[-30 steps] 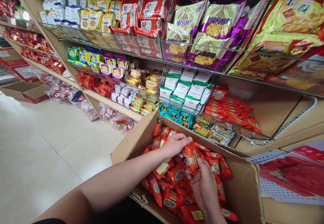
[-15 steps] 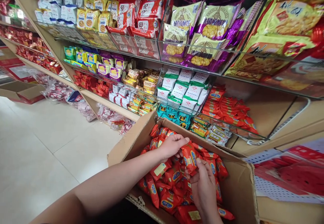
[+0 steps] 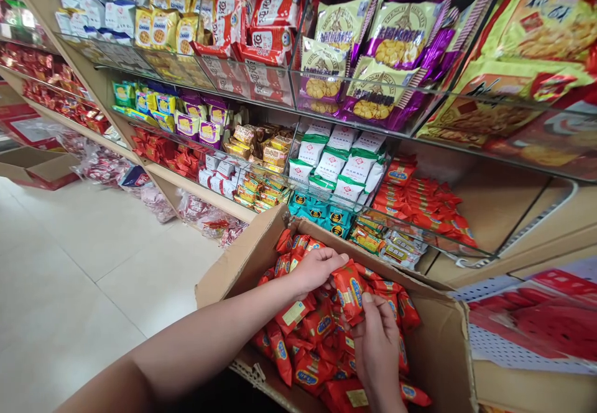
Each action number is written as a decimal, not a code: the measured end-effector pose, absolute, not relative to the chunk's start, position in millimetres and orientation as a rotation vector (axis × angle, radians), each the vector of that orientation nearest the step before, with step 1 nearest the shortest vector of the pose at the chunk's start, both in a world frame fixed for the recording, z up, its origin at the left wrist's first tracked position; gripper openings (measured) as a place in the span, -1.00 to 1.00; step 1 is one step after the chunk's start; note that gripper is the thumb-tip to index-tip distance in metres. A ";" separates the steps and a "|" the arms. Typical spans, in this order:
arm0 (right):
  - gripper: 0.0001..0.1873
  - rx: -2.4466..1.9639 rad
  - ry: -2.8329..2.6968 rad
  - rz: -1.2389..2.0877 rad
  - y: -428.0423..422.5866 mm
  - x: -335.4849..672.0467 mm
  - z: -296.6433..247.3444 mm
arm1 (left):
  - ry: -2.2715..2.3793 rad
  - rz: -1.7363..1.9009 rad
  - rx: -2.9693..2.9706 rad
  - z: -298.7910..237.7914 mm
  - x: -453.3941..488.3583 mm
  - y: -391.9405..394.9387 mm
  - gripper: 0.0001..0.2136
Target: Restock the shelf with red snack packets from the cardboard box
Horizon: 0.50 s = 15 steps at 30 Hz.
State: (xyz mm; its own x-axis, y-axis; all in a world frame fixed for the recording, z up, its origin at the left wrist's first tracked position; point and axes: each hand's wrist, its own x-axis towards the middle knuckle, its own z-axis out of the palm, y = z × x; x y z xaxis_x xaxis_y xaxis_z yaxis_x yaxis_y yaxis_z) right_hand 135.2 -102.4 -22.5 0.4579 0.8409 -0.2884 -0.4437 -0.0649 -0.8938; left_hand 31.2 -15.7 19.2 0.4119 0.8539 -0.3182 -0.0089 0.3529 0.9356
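Note:
An open cardboard box (image 3: pixel 237 257) in front of me holds several red-orange snack packets (image 3: pixel 308 363). My left hand (image 3: pixel 317 269) reaches into it, fingers closed on the top of one red packet (image 3: pixel 351 290) held upright. My right hand (image 3: pixel 375 344) grips the same packet from below, thumb on its lower edge. Matching red packets (image 3: pixel 420 198) lie in a row on the shelf just beyond the box.
Glass-fronted shelves (image 3: pixel 298 89) carry many snack bags: purple-and-yellow biscuit bags (image 3: pixel 373 58), white-and-green packets (image 3: pixel 336 161), teal packs (image 3: pixel 321 211). A bare stretch of shelf (image 3: pixel 504 208) lies right of the red row. White tiled floor (image 3: pixel 84 264) spreads left, with another cardboard box (image 3: pixel 32 167).
Both hands have kept hold of the red packet over the box, shifting only slightly. The view has drifted a little.

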 end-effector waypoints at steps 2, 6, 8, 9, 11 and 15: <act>-0.69 -1.237 -0.425 1.086 -102.4 135.9 -23.3 | 0.984 0.699 1.064 18.5 30.9 -15.7 -0.58; -0.70 -1.247 -0.476 1.026 -102.9 136.1 -24.2 | 0.985 0.708 1.059 18.4 31.1 -16.6 -0.58; -0.69 -1.262 -0.504 0.993 -103.6 135.3 -24.6 | 0.987 0.712 1.059 19.5 31.3 -17.2 -0.57; -0.68 -1.272 -0.520 0.975 -103.9 135.1 -24.3 | 0.987 0.717 1.058 20.2 31.3 -17.3 -0.56; -0.67 -1.303 -0.569 0.935 -103.1 137.1 -20.6 | 0.981 0.747 1.049 21.9 31.0 -16.6 -0.56; -0.63 -1.391 -0.679 0.754 -87.8 160.8 8.9 | 0.981 0.809 1.005 22.3 29.6 -12.0 -0.57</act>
State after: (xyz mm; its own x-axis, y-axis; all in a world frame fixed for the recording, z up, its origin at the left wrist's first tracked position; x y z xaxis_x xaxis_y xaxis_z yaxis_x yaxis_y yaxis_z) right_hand 160.8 -87.8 8.9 0.6009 0.7991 -0.0173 -0.0663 0.0283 -0.9974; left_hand 29.6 -12.0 22.3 0.3541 0.8923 -0.2799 -0.1047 0.3352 0.9363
